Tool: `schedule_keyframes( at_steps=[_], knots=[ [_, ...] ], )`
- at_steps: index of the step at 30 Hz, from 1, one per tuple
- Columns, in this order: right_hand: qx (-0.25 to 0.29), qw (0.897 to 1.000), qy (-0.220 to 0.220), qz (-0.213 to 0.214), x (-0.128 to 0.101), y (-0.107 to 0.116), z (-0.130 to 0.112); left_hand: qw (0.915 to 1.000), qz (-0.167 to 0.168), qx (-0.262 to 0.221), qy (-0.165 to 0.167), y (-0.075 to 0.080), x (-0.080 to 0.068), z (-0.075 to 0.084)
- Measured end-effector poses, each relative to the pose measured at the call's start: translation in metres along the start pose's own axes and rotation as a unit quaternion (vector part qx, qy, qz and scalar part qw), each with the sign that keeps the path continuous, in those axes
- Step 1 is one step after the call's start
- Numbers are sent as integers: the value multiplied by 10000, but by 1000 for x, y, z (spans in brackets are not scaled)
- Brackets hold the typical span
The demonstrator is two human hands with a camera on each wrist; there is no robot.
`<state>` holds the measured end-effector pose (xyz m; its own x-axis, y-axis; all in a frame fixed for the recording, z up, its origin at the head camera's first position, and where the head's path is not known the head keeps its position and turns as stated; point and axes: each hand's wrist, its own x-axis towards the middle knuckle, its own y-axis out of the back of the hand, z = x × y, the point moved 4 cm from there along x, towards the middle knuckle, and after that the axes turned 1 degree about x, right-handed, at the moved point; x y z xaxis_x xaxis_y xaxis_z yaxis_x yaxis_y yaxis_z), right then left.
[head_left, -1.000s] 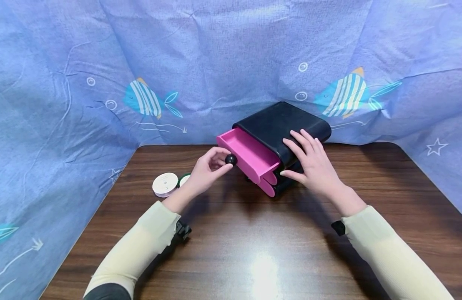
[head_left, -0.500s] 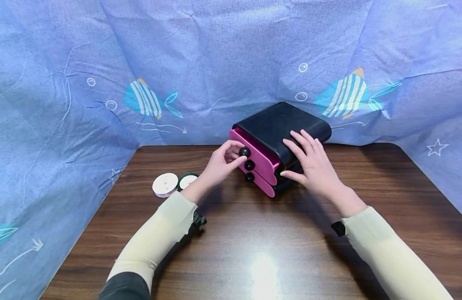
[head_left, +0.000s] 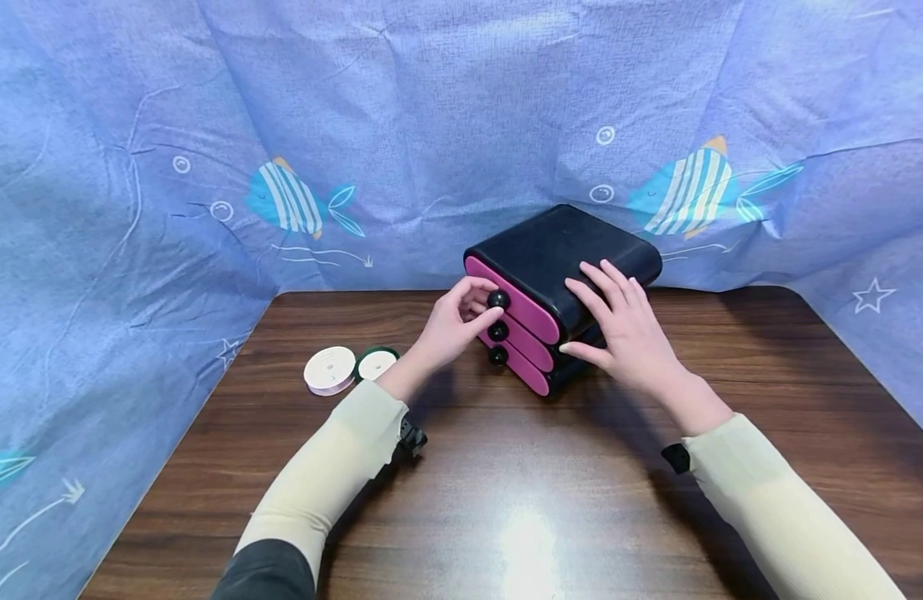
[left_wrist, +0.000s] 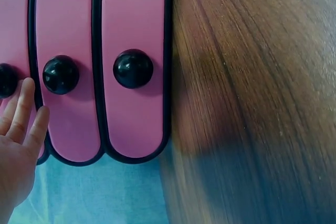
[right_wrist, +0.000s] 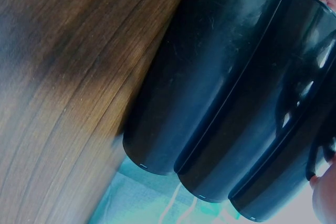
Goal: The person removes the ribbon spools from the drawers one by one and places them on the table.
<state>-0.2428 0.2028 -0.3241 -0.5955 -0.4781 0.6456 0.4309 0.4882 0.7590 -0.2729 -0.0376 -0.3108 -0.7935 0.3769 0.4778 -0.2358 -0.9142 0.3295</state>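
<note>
Makeshift recording booth, fish-print cloth backdrop (head_left: pixel 356 125)

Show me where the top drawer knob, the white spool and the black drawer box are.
top drawer knob (head_left: pixel 497 299), head view, on the round black ball.
white spool (head_left: pixel 330 367), head view, on its flat top face.
black drawer box (head_left: pixel 559 242), head view, on its bare top panel.

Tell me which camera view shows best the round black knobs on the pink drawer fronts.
The left wrist view: two round black knobs appear large on the pink drawer fronts, a third partly cut off. The head view shows all three small, near the left hand. The right wrist view shows none.
</note>
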Motion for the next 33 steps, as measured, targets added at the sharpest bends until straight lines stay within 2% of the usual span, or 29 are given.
schedule_keyframes(
  at_steps=[3,10,13,19,20,26,27,33],
  knots=[
    [1,10000,6,-13,0,-1,0,9999,0,5,130,3,-2,-3],
    [17,10000,6,-3,0,0,-1,9991,-140,251,318,8,-7,-53],
    [11,10000,15,19,0,0,0,9983,-265,393,332,8,-10,-63],
    [-2,10000,13,-17,0,-1,0,9973,-498,419,337,1,-13,-70],
    [2,10000,8,-17,0,-1,0,9970,-541,421,370,0,-14,-66],
    [3,10000,5,-11,0,0,0,9954,-656,547,444,-5,-12,-70],
    [0,10000,6,-9,0,0,0,9952,-662,583,417,-6,-11,-75],
    [0,10000,10,-6,0,1,0,9943,-762,653,370,-9,-11,-73]
  ],
)
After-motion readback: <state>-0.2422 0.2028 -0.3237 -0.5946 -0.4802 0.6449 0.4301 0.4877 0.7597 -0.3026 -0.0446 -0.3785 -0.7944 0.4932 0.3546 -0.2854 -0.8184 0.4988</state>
